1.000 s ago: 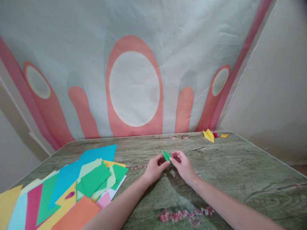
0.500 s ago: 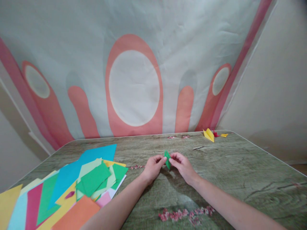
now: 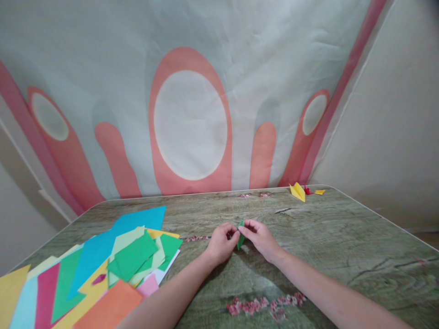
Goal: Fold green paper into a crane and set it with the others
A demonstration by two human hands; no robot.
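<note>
A small folded piece of green paper [image 3: 240, 240] stands between my two hands near the middle of the table [image 3: 325, 246]. My left hand [image 3: 221, 244] pinches its left side with closed fingers. My right hand [image 3: 260, 237] pinches its top and right side, fingers curled. Only a narrow strip of the green paper shows between the fingertips. Both hands are low, at or just above the tabletop.
A spread of coloured paper sheets [image 3: 103, 269] covers the table's left front part. Small folded yellow and red paper figures [image 3: 298, 192] lie at the far right edge. A patterned cloth [image 3: 192, 105] hangs behind the table. Pink flower marks [image 3: 264, 306] are printed on the tabletop.
The green paper has turned from a tilted, spread shape to a narrow upright sliver. Both hands have closed in on it and dropped slightly toward the table.
</note>
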